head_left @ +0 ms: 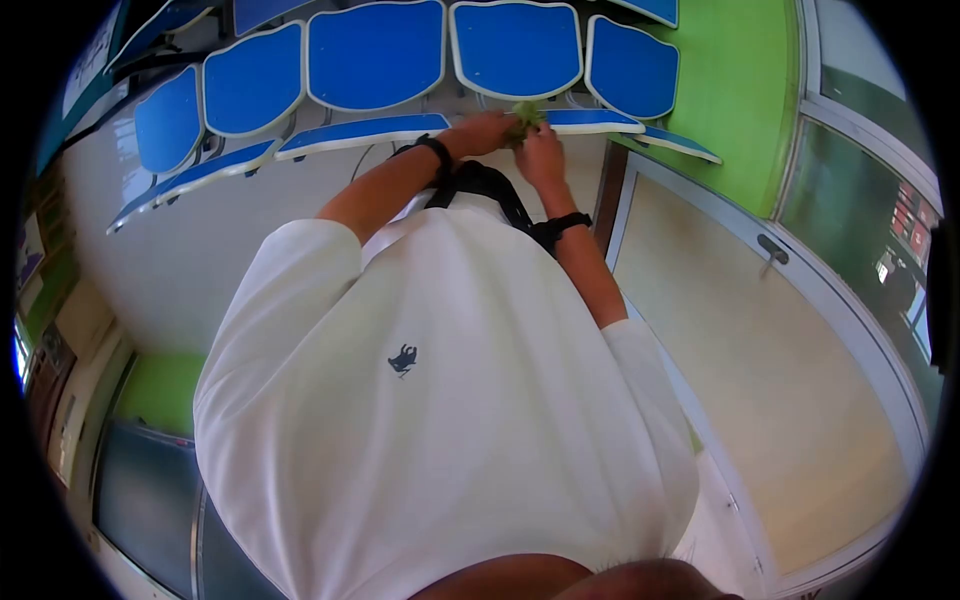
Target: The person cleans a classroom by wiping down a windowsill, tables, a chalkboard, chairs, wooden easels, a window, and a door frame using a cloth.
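In front of my waist, my left hand point(484, 132) and my right hand point(541, 156) come close together around a small crumpled green thing point(525, 118), which looks like a cloth. Both hands appear closed on it, the left from one side and the right from nearer my body. Its exact kind is too small to make out. Just beyond and beside it are blue seats with white edges point(590, 121); whether the green thing touches one I cannot tell. Dark bands circle both my wrists.
Blue chair panels point(376, 54) stand in a row ahead, with more behind. A green wall point(735, 110) rises at the right. Close on my right is a framed door point(760, 370) with a handle point(772, 250). A dark panel point(147, 510) is at the lower left.
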### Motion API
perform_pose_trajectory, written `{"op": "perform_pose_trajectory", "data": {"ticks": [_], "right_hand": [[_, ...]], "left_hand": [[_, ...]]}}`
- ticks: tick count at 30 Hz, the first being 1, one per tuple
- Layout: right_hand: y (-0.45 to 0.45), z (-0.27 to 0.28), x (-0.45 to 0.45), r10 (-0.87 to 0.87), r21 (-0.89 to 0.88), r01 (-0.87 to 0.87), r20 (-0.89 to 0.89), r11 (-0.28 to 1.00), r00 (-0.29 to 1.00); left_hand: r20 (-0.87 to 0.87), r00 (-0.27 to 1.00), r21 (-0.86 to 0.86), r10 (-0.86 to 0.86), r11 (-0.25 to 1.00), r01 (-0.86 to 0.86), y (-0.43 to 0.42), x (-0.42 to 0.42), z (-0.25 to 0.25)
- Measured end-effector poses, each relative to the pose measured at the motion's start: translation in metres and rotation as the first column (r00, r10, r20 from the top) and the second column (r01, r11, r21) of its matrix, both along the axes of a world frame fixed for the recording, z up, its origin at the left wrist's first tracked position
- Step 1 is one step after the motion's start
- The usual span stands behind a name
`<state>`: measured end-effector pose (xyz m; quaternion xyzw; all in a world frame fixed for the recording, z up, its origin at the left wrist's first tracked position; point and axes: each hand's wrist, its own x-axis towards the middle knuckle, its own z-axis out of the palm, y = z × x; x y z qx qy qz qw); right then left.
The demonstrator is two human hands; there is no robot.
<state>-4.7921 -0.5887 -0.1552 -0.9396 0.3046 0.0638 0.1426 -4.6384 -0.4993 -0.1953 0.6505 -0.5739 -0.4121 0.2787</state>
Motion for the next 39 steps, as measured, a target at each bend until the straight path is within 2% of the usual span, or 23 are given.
{"op": "perform_pose_trajectory", "data": {"ticks": [1, 3, 4, 8, 10, 11, 14, 16, 17, 19, 21, 23, 25, 27, 29, 30, 31, 32, 34, 35, 36, 37, 39], "right_hand": [[0.004, 0.008, 0.004, -0.01, -0.008, 0.01, -0.005, 1.0, 1.0], [0.007, 0.021, 0.011, 0.088, 0.072, -0.086, -0.019, 0.994, 0.996], [0.007, 0.019, 0.011, 0.096, 0.078, -0.1, 0.051, 0.992, 0.994], [-0.015, 0.01, 0.004, 0.161, 0.061, -0.166, 0.076, 0.984, 0.984], [-0.035, 0.008, -0.014, 0.118, -0.015, -0.117, 0.09, 0.993, 0.989], [-0.046, 0.009, -0.024, 0.115, -0.01, -0.115, 0.102, 0.993, 0.988], [-0.081, 0.017, -0.055, 0.011, -0.157, 0.009, 0.13, 0.988, 0.992], [-0.113, 0.006, -0.082, -0.021, -0.187, 0.048, 0.146, 0.981, 0.989], [-0.131, 0.0, -0.096, -0.047, -0.22, 0.082, 0.157, 0.972, 0.986], [-0.17, 0.003, -0.128, -0.048, -0.179, 0.074, 0.149, 0.981, 0.988], [-0.199, 0.011, -0.17, -0.088, -0.125, 0.106, 0.139, 0.987, 0.986], [-0.238, 0.025, -0.223, -0.088, -0.072, 0.103, 0.189, 0.992, 0.978], [-0.271, 0.054, -0.28, -0.236, -0.166, 0.286, 0.27, 0.944, 0.934], [-0.307, 0.085, -0.346, -0.312, -0.376, 0.415, 0.305, 0.829, 0.9], [-0.327, 0.128, -0.403, -0.464, -0.479, 0.621, 0.415, 0.62, 0.783], [-0.331, 0.148, -0.426, -0.525, -0.546, 0.67, 0.423, 0.503, 0.739], [-0.336, 0.162, -0.448, -0.576, -0.607, 0.7, 0.438, 0.377, 0.69], [-0.343, 0.166, -0.468, -0.583, -0.61, 0.705, 0.442, 0.362, 0.682], [-0.351, 0.163, -0.505, -0.738, -0.494, 0.818, 0.427, 0.294, 0.523], [-0.354, 0.155, -0.52, -0.747, -0.498, 0.821, 0.426, 0.277, 0.511], [-0.362, 0.144, -0.533, -0.762, -0.443, 0.84, 0.411, 0.313, 0.501], [-0.37, 0.141, -0.538, -0.774, -0.386, 0.854, 0.396, 0.348, 0.494], [-0.382, 0.138, -0.545, -0.771, -0.377, 0.872, 0.435, 0.313, 0.465]], "left_hand": [[0.008, 0.999, 0.093, -0.037, 0.995, 0.036, 0.001, 0.006, 0.006], [0.013, 0.999, 0.122, -0.047, 0.991, 0.045, 0.009, 0.018, 0.02], [0.025, 0.999, 0.157, -0.048, 0.987, 0.044, 0.013, 0.021, 0.022], [0.118, 0.991, 0.109, -0.07, 0.992, 0.057, 0.018, 0.018, 0.004], [0.158, 0.985, 0.027, -0.071, 0.997, 0.068, 0.004, 0.005, 0.006], [0.169, 0.983, 0.034, -0.074, 0.997, 0.07, -0.007, -0.001, 0.007], [0.168, 0.983, 0.058, -0.074, 0.996, 0.065, -0.048, -0.035, 0.01], [0.318, 0.948, -0.025, 0.017, 1.0, -0.01, -0.084, -0.069, 0.007], [0.329, 0.944, -0.018, 0.014, 1.0, -0.009, -0.103, -0.086, 0.005], [0.399, 0.909, -0.118, 0.121, 0.99, -0.08, -0.139, -0.117, 0.005], [0.465, 0.882, -0.025, 0.077, 0.997, -0.074, -0.171, -0.144, 0.008], [0.436, 0.886, -0.089, 0.159, 0.987, -0.133, -0.21, -0.165, 0.004], [0.382, 0.91, -0.116, 0.161, 0.985, -0.125, -0.248, -0.185, 0.001], [0.321, 0.935, -0.135, 0.153, 0.984, -0.114, -0.278, -0.203, -0.001], [0.371, 0.928, -0.147, -0.013, 0.986, 0.073, -0.306, -0.22, 0.0], [0.367, 0.93, -0.146, -0.031, 0.985, 0.091, -0.316, -0.231, -0.003], [0.347, 0.932, 0.002, -0.101, 0.994, 0.108, -0.328, -0.243, -0.001], [0.323, 0.932, 0.143, -0.165, 0.982, 0.125, -0.341, -0.249, 0.0], [0.374, 0.91, 0.118, -0.178, 0.983, 0.144, -0.353, -0.256, -0.012], [0.417, 0.891, 0.104, -0.181, 0.983, 0.151, -0.352, -0.259, -0.022], [0.458, 0.876, 0.066, -0.15, 0.989, 0.135, -0.354, -0.259, -0.034], [0.51, 0.845, 0.067, -0.163, 0.986, 0.15, -0.353, -0.257, -0.029], [0.614, 0.769, 0.027, -0.177, 0.979, 0.204, -0.349, -0.246, -0.019]]}}
